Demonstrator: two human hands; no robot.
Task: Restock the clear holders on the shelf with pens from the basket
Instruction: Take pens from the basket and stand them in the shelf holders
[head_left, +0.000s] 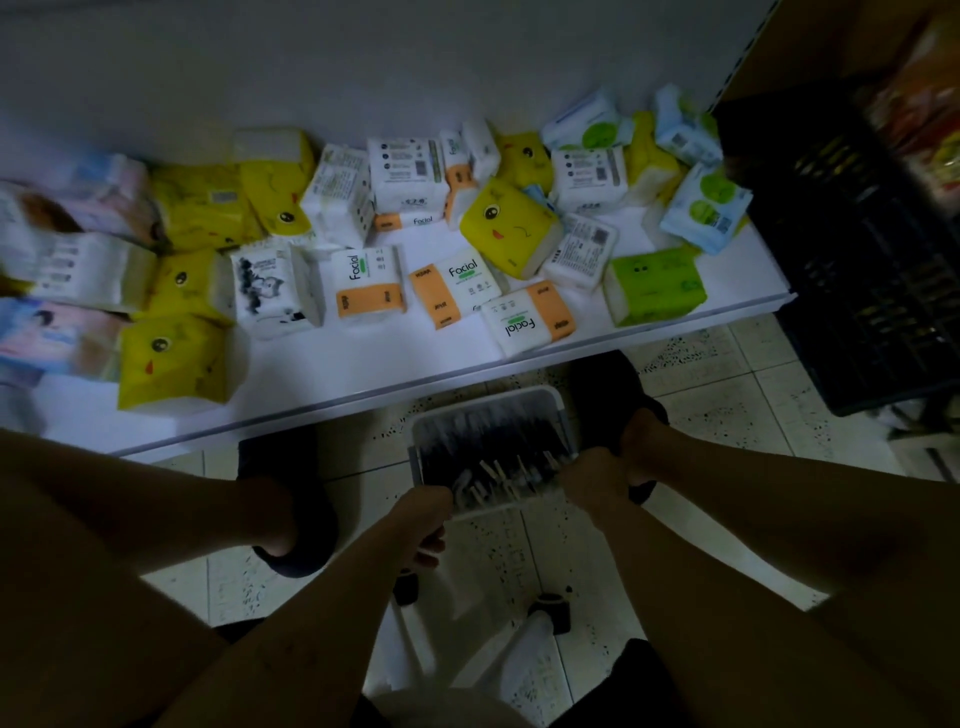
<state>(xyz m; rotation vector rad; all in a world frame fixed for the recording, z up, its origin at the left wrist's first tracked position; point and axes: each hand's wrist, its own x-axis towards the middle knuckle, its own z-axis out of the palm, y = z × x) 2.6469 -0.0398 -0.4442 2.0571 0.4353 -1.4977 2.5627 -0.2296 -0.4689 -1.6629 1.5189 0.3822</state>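
The basket (488, 397) sits on the tiled floor (727, 395), just in front of the shelf's front edge and between two dark slippers (291, 499). It is pale with a grey rim, and a heap of pens (493, 457) lies inside, dark barrels with pale ends pointing toward me.

From my feed the left hand (423, 512) is at the basket's near left corner. Its fingers are curled into a fist, and slim pale pieces that look like pens poke out below it. The light is too dim for me to be sure. The right hand (592, 475) is at the near right corner, with its fingers curled tight over the rim there.

Beyond the basket runs a low white shelf (322, 374) against a plain pale wall, strewn with tissue packs (509, 228) in yellow, white-and-orange, green and pale blue, some flat and some tipped on edge. A black slatted crate (857, 249) stands at the shelf's right end. The room is dim and the picture's edges are blurred.
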